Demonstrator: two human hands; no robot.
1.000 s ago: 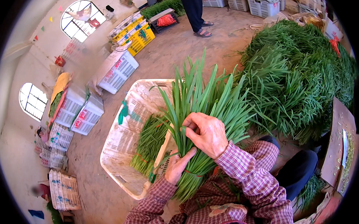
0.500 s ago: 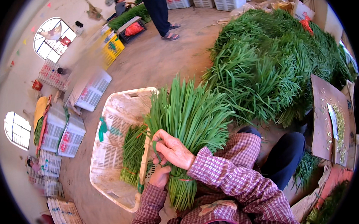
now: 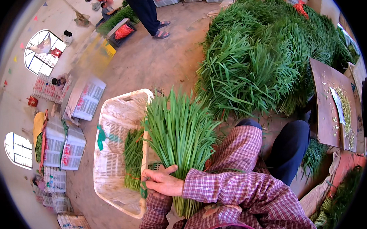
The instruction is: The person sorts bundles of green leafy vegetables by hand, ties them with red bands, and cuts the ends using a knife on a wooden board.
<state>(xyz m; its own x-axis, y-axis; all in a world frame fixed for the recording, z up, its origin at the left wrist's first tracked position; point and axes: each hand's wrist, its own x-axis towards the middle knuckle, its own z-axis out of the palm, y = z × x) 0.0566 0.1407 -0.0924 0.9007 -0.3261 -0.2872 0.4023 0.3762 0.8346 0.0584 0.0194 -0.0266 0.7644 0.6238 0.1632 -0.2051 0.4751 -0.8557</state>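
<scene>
A thick bunch of long flat-leaved green chives [image 3: 182, 132] stands leaning against my lap, its leaves fanned toward the far side and its pale stalks down near my waist. My right hand [image 3: 165, 183] reaches across the stalks to the crate's near rim; its fingers are curled and its thumb sticks out. What its fingertips hold is unclear beside the green tie [image 3: 143, 189] on the rim. My left hand [image 3: 157, 194] is mostly hidden beneath the right one, its fingers out of sight. At my left, the white plastic crate [image 3: 110, 101] holds a smaller chive bunch [image 3: 133, 156] with a red band.
A large heap of loose chives [image 3: 258, 59] lies ahead to the right. Right of my knees is a brown board [image 3: 326, 105] with trimmings. White crates [image 3: 90, 99] line the left side. A person in dark trousers [image 3: 144, 13] stands at the back.
My right hand has moved down and left from the chive leaves to the crate's rim. The left hand has slipped mostly behind it. The head view has shifted slightly.
</scene>
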